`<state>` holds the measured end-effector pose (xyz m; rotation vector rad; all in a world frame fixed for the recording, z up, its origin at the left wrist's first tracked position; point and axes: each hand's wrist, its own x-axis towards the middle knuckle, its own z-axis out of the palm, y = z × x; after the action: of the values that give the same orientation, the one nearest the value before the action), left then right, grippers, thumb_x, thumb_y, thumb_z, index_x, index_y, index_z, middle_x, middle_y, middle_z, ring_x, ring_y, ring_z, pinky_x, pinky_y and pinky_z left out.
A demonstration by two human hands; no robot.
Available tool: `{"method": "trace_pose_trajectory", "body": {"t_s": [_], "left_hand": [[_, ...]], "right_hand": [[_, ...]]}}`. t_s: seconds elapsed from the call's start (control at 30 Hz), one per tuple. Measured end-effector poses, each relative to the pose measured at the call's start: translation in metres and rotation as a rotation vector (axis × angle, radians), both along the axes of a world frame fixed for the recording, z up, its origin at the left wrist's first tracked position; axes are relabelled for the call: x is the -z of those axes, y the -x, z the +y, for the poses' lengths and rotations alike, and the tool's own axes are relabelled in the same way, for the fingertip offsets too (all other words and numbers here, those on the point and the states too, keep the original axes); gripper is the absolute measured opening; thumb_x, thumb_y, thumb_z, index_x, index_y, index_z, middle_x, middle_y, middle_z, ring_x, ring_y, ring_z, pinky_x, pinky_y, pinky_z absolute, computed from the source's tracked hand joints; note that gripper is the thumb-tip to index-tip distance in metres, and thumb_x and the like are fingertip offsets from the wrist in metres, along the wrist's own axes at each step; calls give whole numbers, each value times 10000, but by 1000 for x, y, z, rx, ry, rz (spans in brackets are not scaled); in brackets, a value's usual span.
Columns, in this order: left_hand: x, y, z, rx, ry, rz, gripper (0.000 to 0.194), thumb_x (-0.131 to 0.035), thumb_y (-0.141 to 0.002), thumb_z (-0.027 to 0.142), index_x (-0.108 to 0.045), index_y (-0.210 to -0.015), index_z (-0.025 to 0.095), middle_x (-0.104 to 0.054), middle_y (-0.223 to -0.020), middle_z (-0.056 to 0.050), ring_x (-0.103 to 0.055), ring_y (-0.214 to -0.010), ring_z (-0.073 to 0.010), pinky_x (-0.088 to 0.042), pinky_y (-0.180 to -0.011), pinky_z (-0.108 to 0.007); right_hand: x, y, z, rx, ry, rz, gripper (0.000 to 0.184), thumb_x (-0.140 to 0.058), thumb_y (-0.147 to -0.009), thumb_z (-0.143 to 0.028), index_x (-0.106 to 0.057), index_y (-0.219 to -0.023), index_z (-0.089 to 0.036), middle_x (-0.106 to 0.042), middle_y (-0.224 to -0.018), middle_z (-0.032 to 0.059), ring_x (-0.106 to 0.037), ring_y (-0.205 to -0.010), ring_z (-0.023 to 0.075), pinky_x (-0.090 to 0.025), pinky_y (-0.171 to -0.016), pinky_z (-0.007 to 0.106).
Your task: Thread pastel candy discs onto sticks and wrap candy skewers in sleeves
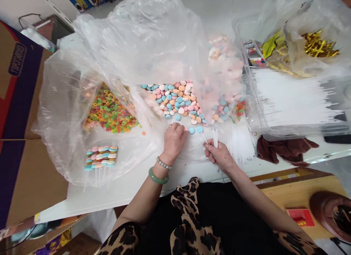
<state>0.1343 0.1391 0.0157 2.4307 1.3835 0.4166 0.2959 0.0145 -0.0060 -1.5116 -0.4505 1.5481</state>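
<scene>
My right hand (218,154) pinches a thin white stick (204,138), whose far end meets a blue candy (199,129). More white sticks (215,136) are held in the same hand. Just left of that candy lies another blue candy (191,130). My left hand (174,138) rests on the plastic with its fingers curled in; what they hold, if anything, is hidden. Ahead of both hands, a clear plastic bag (153,39) lies open, with pastel button-shaped candies (178,99) spilling from it. Finished-looking candy skewers (101,158) lie in rows at the left.
Small ring-shaped gummies (109,110) fill another bag at the left. A clear tray (256,117) of white sticks stands right, gold shreds (319,44) in a bag above it. Loose sticks (241,141) and a brown cloth (285,149) lie near the table's front edge. Cardboard boxes (38,171) border the left.
</scene>
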Motion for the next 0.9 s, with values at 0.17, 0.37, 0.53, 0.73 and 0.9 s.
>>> {"method": "trace_pose_trajectory", "body": {"t_s": [0.17,0.37,0.53,0.73,0.9], "left_hand": [[-1,22,-5,-209,69,-259,193,-449,-941,283,-566,-1056,184,-590,-785,-18,-535,-686,-151,-439,-673,-272],[17,16,-18,143,-37,104,262,-364,-919,94,-605,-1011,143,-622,-1066,-133,-551,-962,-235,-436,-887,-364],[23,20,-20,116,-27,135,309,-358,-897,47,-602,-1058,147,-612,-1116,-130,-537,-947,-227,-445,-871,-351],[31,34,-11,188,48,-32,298,-395,-934,144,-631,-1112,178,-645,-1040,-93,-534,-904,-203,-432,-862,-357],[18,35,-3,-217,349,-559,285,-604,-845,264,-667,-1115,196,-633,-789,-36,-551,-751,-158,-454,-736,-308]], "right_hand": [[0,1,1,7,3,-2,270,-616,-770,-432,-565,-863,-184,-555,-542,-50,-366,-317,59,-198,-309,187],[1,3,1,2,2,-32,270,-624,-774,-430,-565,-862,-183,-554,-538,-51,-370,-316,59,-206,-307,186],[3,2,0,7,6,-33,265,-618,-779,-427,-568,-864,-181,-553,-544,-47,-368,-319,60,-203,-310,188],[-11,4,-3,-122,-10,-11,380,-591,-811,-465,-626,-1012,-144,-571,-594,-30,-396,-357,62,-270,-354,199],[-37,12,-1,-319,-149,-266,376,-506,-882,-410,-660,-1131,-173,-574,-605,-30,-451,-389,91,-393,-436,238]]}}
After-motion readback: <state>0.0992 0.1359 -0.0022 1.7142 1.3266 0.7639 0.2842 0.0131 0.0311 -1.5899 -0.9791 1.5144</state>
